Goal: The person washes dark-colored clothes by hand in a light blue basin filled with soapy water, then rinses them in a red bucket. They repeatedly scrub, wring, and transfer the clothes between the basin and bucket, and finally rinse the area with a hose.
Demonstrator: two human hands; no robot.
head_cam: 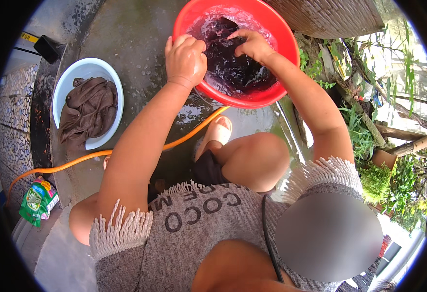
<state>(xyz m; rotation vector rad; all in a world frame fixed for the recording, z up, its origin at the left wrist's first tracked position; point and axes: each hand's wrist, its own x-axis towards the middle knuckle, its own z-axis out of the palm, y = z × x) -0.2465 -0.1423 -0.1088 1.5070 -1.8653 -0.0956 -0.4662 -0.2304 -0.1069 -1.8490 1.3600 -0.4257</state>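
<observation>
A red plastic basin [290, 47] holds water and soaked dark cloth [228, 62]. My left hand [186, 60] is closed at the basin's left rim and looks to be gripping it. Inside the basin, just over the wet cloth, my right hand [253, 45] has its thumb and forefinger apart and nothing visible between them. Its other fingers are partly hidden. To the left, a light blue plastic basin [119, 96] contains a crumpled brown garment [89, 109], part of which hangs over the near rim.
An orange hose [195, 128] runs across the wet concrete floor [136, 43] and passes beneath the red basin. A green bag of what looks like detergent [34, 202] lies at the lower left. A woven bamboo-like container [330, 16] stands at upper right, beside plants [378, 175] and sticks.
</observation>
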